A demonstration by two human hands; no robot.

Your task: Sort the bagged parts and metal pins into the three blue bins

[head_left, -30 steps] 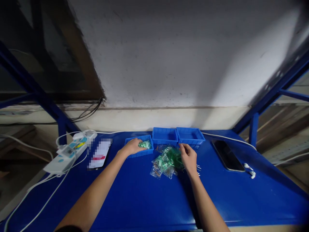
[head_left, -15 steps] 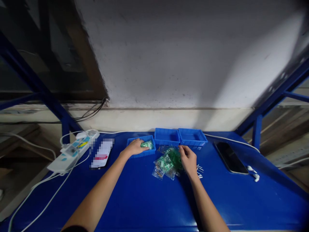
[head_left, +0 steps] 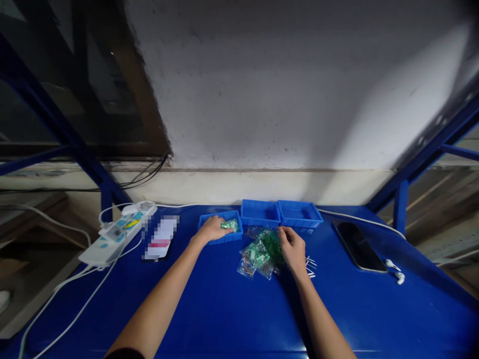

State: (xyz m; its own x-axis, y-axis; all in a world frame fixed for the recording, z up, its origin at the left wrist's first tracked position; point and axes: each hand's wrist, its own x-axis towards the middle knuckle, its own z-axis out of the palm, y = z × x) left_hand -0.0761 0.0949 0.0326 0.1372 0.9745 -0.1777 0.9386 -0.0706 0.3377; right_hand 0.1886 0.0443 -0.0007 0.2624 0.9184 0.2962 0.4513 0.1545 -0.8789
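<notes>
Left hand (head_left: 212, 229) lay over the left blue bin (head_left: 226, 239) against green pieces (head_left: 232, 225), grip indiscernible; right hand (head_left: 294, 248), fingertips together, contents indiscernible, stood at the heaped packets (head_left: 257, 253) on the table (head_left: 224, 309), where a light pinch best suited thin plastic.
</notes>
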